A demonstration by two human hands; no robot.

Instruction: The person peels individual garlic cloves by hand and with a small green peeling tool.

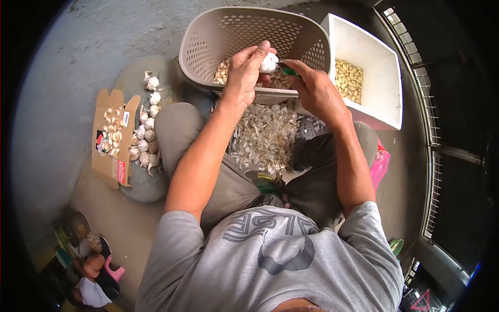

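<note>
My left hand [244, 73] is closed around a white garlic bulb [269, 63], held up over a grey-brown plastic basket [197, 52]. At the bulb's right side, my right hand [318, 91] grips a small knife with a green handle [290, 72]. Its dark blade points at the bulb and seems to touch it; most of the handle is hidden by the fingers. Loose garlic cloves [222, 72] lie in the bottom of the basket, partly behind my hands.
A white foam box [378, 73] with peeled cloves [349, 82] stands right of the basket. Garlic skins [265, 135] pile up between my legs. Whole bulbs [148, 125] and a cardboard box [99, 156] with cloves lie left. Another person [93, 283] is at lower left.
</note>
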